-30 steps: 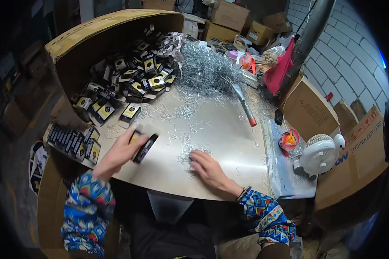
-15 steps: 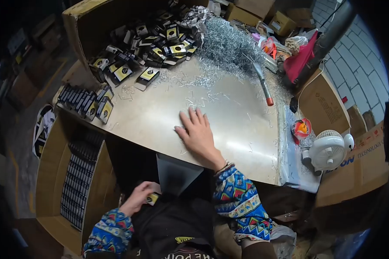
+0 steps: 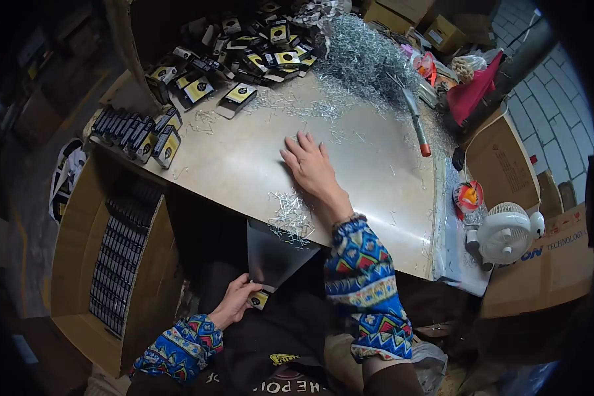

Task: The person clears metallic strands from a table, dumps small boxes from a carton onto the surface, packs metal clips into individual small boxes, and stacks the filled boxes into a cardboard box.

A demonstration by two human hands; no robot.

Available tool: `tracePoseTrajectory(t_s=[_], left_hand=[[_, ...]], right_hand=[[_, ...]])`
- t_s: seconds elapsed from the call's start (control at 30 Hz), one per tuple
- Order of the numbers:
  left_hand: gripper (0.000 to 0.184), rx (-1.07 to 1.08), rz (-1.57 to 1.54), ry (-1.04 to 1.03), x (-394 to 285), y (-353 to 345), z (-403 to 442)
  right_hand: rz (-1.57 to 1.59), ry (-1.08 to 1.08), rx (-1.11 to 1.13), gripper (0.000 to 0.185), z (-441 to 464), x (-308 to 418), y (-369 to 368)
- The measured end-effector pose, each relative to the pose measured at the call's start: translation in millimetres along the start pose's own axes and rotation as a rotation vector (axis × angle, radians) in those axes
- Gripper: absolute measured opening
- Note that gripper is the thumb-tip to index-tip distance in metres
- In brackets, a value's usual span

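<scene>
My left hand holds a small black and yellow box at the lower end of a translucent chute below the table's front edge. On the metal table, my right hand lies flat with its fingers a little apart. Just in front of its wrist, a small heap of metal pins sits at the edge above the chute, some of it over the edge. A large pile of the same pins is at the back. Whether pins are inside the box cannot be seen.
Loose boxes are heaped at the back left, with a row of boxes at the left edge. A carton of packed boxes stands lower left. A tube with a red end and a white fan are at the right.
My left hand has brought the box down from above the table to the chute's lower end. My right hand moved forward, then a little right, and pins now lie at the front edge.
</scene>
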State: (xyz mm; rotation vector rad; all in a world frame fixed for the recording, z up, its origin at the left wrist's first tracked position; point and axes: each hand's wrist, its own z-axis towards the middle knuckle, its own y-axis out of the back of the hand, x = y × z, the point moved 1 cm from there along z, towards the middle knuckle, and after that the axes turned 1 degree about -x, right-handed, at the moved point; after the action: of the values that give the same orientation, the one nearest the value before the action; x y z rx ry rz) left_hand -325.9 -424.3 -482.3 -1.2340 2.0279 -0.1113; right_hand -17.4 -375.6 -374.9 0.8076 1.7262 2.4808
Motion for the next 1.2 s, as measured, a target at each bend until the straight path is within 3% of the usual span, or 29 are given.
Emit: tracePoseTrajectory(t_s=[0.1, 0.23, 0.37, 0.53, 0.67, 0.87, 1.0, 1.2], left_hand=[[0.019, -0.023, -0.017, -0.044, 6.0, 2.5, 0.9], [0.022, -0.071, -0.030, -0.072, 16.3, -1.9, -2.3], [0.023, -0.160, -0.021, -0.077, 12.1, -10.2, -9.3], [0.024, -0.145, -0.081, -0.112, 9.5, -9.0, -15.2], [0.034, -0.079, -0.116, -0.102, 16.1, -0.7, -10.3], [0.048, -0.036, 0.033, -0.233, 21.8, 3.9, -9.0], [0.067, -0.165, 0.976, -0.791, 33.1, 16.6, -7.2], [0.077, -0.142, 1.317, -0.550, 17.1, 31.0, -26.3]], right_hand=[[0.036, 0.033, 0.185, 0.045, -31.3, 18.2, 8.3], [0.133, -0.013, -0.042, 0.041, -94.2, 53.0, -0.6], [0.043, -0.082, -0.108, 0.037, -133.6, 94.8, 5.5], [0.455, -0.126, 0.028, 0.035, -159.1, 97.9, 40.7], [0.242, -0.061, 0.307, 0.036, -166.4, 82.3, 29.3], [-0.086, 0.131, 0.120, 0.035, -189.7, 106.7, -26.5], [0.066, 0.156, 0.203, 0.038, -209.2, 109.2, -23.7], [0.381, 0.234, 0.249, 0.034, -222.9, 111.9, -26.0]])
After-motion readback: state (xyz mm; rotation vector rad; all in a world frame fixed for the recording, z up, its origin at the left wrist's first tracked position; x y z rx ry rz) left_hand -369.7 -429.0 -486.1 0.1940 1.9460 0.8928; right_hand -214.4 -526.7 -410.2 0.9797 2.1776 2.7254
